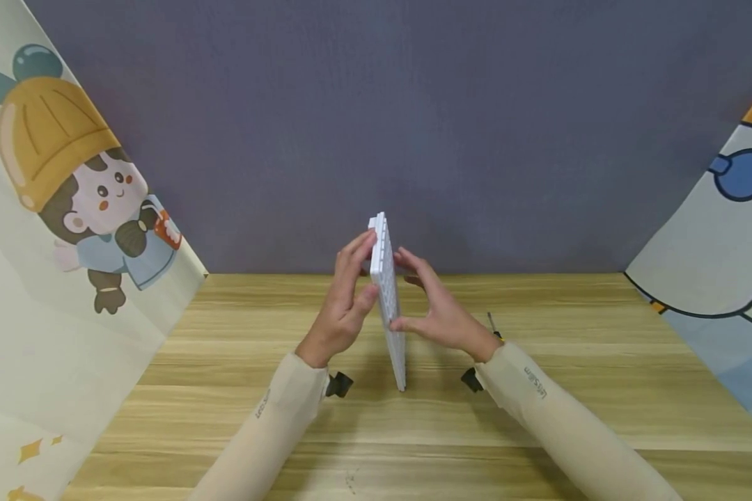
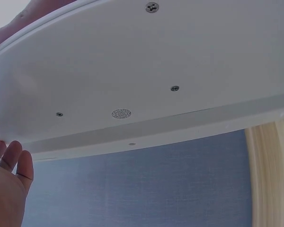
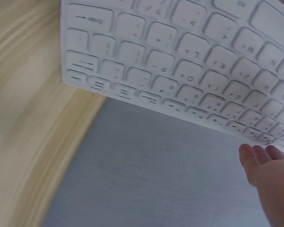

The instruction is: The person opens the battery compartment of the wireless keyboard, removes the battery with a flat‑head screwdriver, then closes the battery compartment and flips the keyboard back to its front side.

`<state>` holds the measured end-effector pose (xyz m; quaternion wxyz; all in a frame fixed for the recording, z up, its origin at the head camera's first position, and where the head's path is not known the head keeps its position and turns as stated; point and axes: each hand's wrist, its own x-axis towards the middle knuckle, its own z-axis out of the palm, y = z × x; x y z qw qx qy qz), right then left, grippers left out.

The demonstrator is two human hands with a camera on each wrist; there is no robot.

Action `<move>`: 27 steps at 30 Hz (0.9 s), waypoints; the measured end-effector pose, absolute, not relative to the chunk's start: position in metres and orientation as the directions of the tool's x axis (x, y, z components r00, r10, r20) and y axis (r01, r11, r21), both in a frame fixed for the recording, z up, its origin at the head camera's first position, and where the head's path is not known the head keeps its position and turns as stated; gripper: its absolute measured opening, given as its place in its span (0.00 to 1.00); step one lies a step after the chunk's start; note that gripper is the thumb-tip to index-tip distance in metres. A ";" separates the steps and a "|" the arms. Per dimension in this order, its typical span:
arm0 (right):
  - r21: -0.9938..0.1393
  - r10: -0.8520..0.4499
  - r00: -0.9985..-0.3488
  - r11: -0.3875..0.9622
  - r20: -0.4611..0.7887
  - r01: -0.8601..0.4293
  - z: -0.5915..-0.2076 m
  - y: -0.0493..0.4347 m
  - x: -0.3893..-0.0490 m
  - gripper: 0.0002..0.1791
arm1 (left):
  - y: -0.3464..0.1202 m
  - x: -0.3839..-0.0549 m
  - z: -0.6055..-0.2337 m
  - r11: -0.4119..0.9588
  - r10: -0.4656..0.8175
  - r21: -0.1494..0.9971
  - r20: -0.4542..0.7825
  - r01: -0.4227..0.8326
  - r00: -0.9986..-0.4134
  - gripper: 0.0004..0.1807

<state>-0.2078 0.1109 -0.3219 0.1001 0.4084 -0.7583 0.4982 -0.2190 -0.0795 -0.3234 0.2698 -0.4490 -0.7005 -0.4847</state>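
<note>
A white keyboard [image 1: 385, 278] stands up on its short end between the hands, its lower end at the table. My left hand [image 1: 341, 303] holds it from the left, thumb at the near long edge and fingers toward the far one. The left wrist view shows its plain underside [image 2: 132, 61] with several screws and an oval mark. From the right, my right hand [image 1: 441, 313] spans the key side, thumb at the near edge. In the right wrist view, its fingertips [image 3: 248, 153] meet the far edge below the rows of keys [image 3: 194, 71].
Behind the right wrist on the wooden table [image 1: 570, 341] lies a thin tool with a metal shaft [image 1: 491, 321], its black and yellow handle partly hidden. A dark blue-grey panel [image 1: 413, 125] rises at the back. Cartoon-printed panels [image 1: 37, 313] flank the table.
</note>
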 end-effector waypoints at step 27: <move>-0.628 -0.482 -0.597 0.116 0.641 -0.769 -0.299 0.112 -0.211 0.60 | -0.070 -0.221 -0.329 0.124 0.382 0.434 0.809 0.892 -0.447 0.36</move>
